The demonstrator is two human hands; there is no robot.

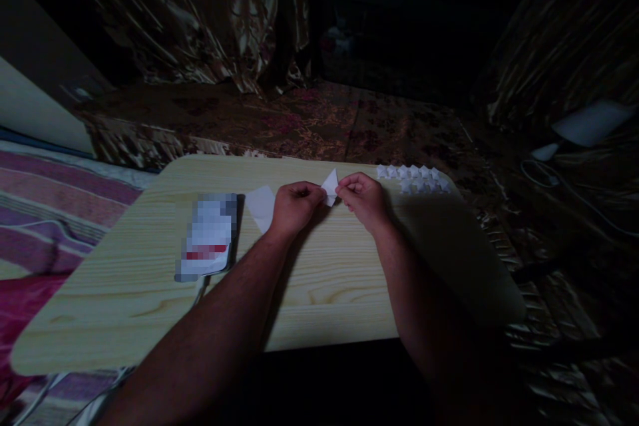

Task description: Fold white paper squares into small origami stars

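Above the middle of the wooden table, a small folded piece of white paper is held between my two hands, one pointed tip up. My left hand is closed, pinching its lower left side between thumb and finger. From the right, my right hand pinches its other edge, the remaining fingers curled. A flat sheet of white paper lies just left of my left hand, partly hidden by it. Two rows of small white folded paper stars sit at the table's far right corner.
On the table's left lies a phone, its screen blurred out, with a cable running from it. Striped bedding adjoins the table's left side. A lamp stands at the right, and patterned curtains hang behind.
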